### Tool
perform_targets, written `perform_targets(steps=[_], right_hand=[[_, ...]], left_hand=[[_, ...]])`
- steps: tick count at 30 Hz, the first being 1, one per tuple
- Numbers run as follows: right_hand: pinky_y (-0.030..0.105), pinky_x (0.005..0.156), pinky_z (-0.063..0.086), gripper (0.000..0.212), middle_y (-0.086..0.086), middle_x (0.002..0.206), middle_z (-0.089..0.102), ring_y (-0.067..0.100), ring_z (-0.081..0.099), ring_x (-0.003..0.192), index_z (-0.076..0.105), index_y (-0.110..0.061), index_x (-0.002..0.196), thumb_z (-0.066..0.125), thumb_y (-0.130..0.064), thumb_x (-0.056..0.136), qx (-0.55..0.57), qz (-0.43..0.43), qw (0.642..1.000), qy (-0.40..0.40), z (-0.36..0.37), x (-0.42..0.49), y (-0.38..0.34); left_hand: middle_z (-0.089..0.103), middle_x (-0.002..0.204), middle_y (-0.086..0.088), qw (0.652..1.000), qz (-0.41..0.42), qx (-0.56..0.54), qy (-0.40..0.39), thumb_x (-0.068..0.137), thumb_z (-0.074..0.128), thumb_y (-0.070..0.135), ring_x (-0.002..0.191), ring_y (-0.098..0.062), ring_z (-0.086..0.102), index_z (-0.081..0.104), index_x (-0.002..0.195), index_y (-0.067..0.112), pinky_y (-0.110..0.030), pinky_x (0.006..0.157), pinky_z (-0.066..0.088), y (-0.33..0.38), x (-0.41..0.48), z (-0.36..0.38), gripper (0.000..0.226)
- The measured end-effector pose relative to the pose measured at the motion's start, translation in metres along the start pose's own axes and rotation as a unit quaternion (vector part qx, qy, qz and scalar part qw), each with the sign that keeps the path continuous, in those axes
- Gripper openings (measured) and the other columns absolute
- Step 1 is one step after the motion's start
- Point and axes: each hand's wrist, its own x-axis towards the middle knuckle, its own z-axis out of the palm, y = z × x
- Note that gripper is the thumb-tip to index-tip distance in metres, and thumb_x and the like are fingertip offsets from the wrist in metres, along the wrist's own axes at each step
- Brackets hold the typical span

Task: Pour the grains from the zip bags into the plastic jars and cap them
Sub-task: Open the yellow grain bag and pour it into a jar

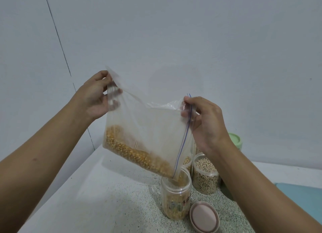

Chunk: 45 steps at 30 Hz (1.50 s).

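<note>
A clear zip bag (148,128) with yellow corn grains hangs tilted, its open blue-lined mouth corner pointing down into a clear plastic jar (176,198). Grains slide along the bag's lower edge into the jar, which is partly filled. My left hand (96,96) grips the bag's raised bottom corner. My right hand (203,121) pinches the upper end of the zip edge. A pink lid (204,218) lies flat on the counter just right of the jar.
Behind stand a jar of pale beans (205,175) without a lid, another grain jar (187,163) partly hidden by the bag, and a green-lidded jar (235,140) behind my right wrist. A teal cloth (303,196) lies at right. The speckled counter (104,206) meets the wall.
</note>
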Motion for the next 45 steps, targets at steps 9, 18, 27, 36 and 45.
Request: perform_targets(steps=[9,18,27,36,45], right_hand=[[0.025,0.063,0.043,0.017,0.001,0.067,0.063,0.012,0.058,0.058,0.065,-0.007,0.074,0.065,-0.005,0.091,0.001,0.005,1.0,0.005,0.0007,-0.0018,-0.0003],[0.023,0.063,0.044,0.015,0.001,0.068,0.063,0.012,0.058,0.058,0.065,-0.008,0.076,0.065,-0.005,0.091,-0.001,0.009,1.0,0.007,0.0018,-0.0039,-0.0013],[0.025,0.064,0.042,0.005,0.002,0.069,0.063,0.012,0.057,0.058,0.064,-0.004,0.087,0.065,-0.006,0.091,-0.007,0.01,1.0,0.01,0.0018,-0.0052,-0.0014],[0.025,0.064,0.043,0.014,0.002,0.068,0.063,0.012,0.058,0.057,0.065,-0.007,0.077,0.065,-0.006,0.091,-0.005,0.009,1.0,0.009,0.0005,-0.0043,-0.0014],[0.025,0.063,0.044,0.017,0.002,0.07,0.061,0.013,0.058,0.058,0.065,-0.009,0.074,0.066,-0.006,0.091,-0.003,0.008,1.0,0.005,-0.0042,-0.0027,-0.0014]], left_hand=[[0.067,0.079,0.009,1.0,0.002,0.01,-0.007,0.104,0.053,0.012,0.072,-0.016,0.067,0.063,0.087,0.027,-0.03,0.061,0.038,0.0021,-0.0018,0.0001,0.025],[0.068,0.082,0.008,1.0,0.005,0.004,-0.006,0.105,0.054,0.017,0.076,-0.018,0.067,0.063,0.09,0.028,-0.029,0.06,0.038,0.0025,-0.003,-0.0016,0.021],[0.069,0.082,0.008,1.0,0.0,0.003,0.004,0.105,0.054,0.016,0.074,-0.018,0.068,0.064,0.086,0.028,-0.029,0.059,0.04,0.0016,-0.0044,-0.0027,0.025],[0.068,0.082,0.007,1.0,-0.001,0.006,0.001,0.104,0.054,0.013,0.073,-0.017,0.068,0.064,0.086,0.028,-0.029,0.06,0.039,0.001,-0.0051,0.0,0.026],[0.068,0.081,0.008,1.0,0.003,0.005,-0.002,0.105,0.054,0.016,0.075,-0.018,0.068,0.064,0.089,0.027,-0.028,0.059,0.041,0.001,-0.0051,0.0031,0.022]])
